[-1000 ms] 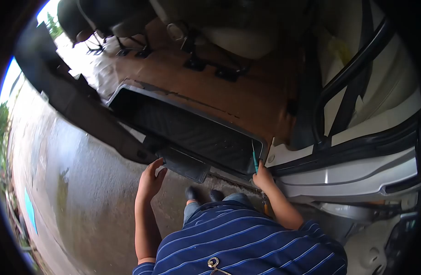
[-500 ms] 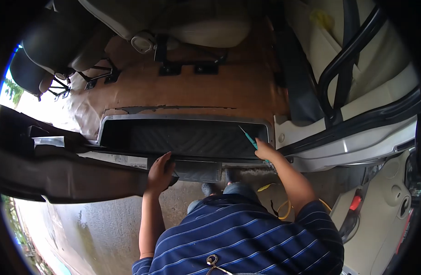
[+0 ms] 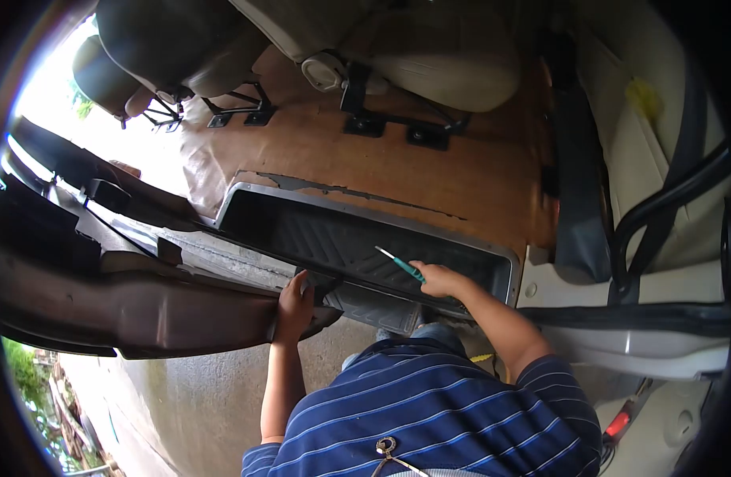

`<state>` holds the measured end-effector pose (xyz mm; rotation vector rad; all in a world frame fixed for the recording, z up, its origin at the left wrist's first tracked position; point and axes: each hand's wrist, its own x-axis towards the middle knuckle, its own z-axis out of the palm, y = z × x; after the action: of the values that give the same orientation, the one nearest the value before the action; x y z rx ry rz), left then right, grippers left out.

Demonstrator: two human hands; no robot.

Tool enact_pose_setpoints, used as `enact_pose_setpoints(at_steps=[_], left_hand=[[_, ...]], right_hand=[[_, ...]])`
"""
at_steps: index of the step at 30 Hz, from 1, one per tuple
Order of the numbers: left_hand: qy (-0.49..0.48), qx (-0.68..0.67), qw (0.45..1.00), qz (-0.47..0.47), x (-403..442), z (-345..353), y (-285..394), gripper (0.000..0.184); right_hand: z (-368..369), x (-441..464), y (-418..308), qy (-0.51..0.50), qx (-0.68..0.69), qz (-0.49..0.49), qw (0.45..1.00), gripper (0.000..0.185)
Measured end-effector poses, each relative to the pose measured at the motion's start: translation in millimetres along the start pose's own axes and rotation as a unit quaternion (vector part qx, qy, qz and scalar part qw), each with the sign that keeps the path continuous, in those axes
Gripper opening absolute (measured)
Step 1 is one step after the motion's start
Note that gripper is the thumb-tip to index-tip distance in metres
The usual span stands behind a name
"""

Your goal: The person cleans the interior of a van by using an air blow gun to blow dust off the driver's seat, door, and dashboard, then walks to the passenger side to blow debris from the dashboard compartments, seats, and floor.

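Observation:
My right hand [image 3: 445, 282] is closed round the teal handle of a screwdriver [image 3: 405, 266]. Its thin metal shaft points up and left over the dark ribbed step well [image 3: 318, 230] in the vehicle's doorway. My left hand [image 3: 294, 308] grips the near end of a long dark brown panel [image 3: 182, 310], shaped like a bumper, which extends to the left. The fingers on the panel's far side are partly hidden. A grey metal rim frames the step well, and a dark strip runs along its near edge.
Brown flooring [image 3: 302, 159] with a torn edge lies beyond the well. Beige seats [image 3: 453, 71] stand on black floor brackets. A door pillar with a black grab handle [image 3: 628, 222] is on the right. Wet concrete [image 3: 198, 389] lies below, and a red-handled object [image 3: 618, 424] is at lower right.
The view has turned, so the doorway appears tilted and shifted right. My right hand has moved left over the step well with the screwdriver. My left hand stays at the panel's end.

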<state>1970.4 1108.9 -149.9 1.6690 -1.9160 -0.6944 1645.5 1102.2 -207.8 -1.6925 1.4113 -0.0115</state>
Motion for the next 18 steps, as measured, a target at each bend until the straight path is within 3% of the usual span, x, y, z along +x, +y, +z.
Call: enact_pose_setpoints(at_steps=[1,3,5,6,8,9,10,12,14,15,18], left_hand=[[0.004,0.001,1.000,-0.001,-1,1,-2,0.031],[0.019,-0.022,1.000,-0.012,1,1,-5,0.032],[0.030,-0.026,0.999,-0.017,2,-1,-1,0.033],[0.019,-0.023,0.999,-0.040,3,-1,1,0.033],[0.009,-0.022,0.998,-0.053,4,2,-6,0.034],[0.016,-0.022,0.998,-0.055,5,1,-5,0.034],[0.003,-0.017,0.998,-0.068,8,1,-5,0.034],[-0.008,-0.031,0.997,-0.071,14,4,-7,0.034],[-0.010,-0.043,0.996,-0.083,17,4,-4,0.035],[-0.019,-0.055,0.994,-0.094,21,3,-1,0.035],[-0.028,-0.022,0.997,-0.073,40,-3,17,0.036]], right_hand=[[1,3,5,-0.001,-0.002,-0.004,1.000,0.062],[4,1,25,0.091,0.124,-0.041,0.987,0.059],[12,-6,90,0.245,0.276,0.008,0.929,0.029],[7,-20,117,0.328,0.382,0.036,0.863,0.018],[-10,-48,163,0.484,0.401,0.221,0.745,0.019],[-5,-50,204,0.564,0.416,0.192,0.687,0.024],[-6,-51,234,0.566,0.503,0.224,0.614,0.029],[-19,-50,235,0.599,0.485,0.175,0.613,0.023],[-31,-38,233,0.498,0.553,0.217,0.631,0.022],[-37,-27,227,0.496,0.554,0.212,0.634,0.022],[-55,21,197,0.333,0.576,0.193,0.721,0.027]])
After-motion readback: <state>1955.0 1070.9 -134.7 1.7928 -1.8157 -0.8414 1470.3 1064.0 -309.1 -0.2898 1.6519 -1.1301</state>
